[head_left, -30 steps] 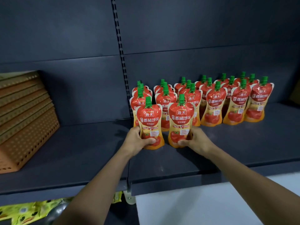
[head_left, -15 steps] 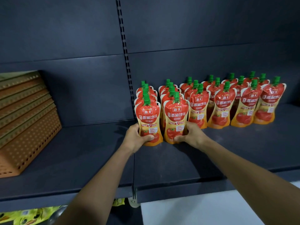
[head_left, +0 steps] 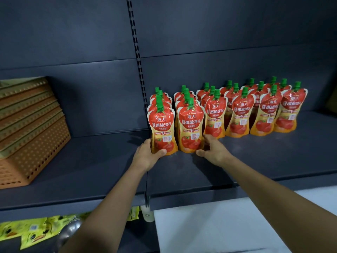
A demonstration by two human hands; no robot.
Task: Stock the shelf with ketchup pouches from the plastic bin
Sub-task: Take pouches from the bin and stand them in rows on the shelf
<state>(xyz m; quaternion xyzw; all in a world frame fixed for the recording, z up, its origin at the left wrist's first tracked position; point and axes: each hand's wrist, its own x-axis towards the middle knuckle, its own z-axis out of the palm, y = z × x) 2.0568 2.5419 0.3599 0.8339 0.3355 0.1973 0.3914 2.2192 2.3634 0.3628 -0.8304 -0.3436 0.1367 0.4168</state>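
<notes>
The left hand [head_left: 148,155] gripped the base of the front-left pouch [head_left: 162,125], thumb across its front. The right hand [head_left: 213,150] curled round the bottom of the neighbouring pouch [head_left: 191,128]. Both pouches stood upright on the dark shelf [head_left: 91,161], touching, in front of the other pouches [head_left: 240,114].

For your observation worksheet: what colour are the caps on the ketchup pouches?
Green caps, clearest in the head view.
</notes>
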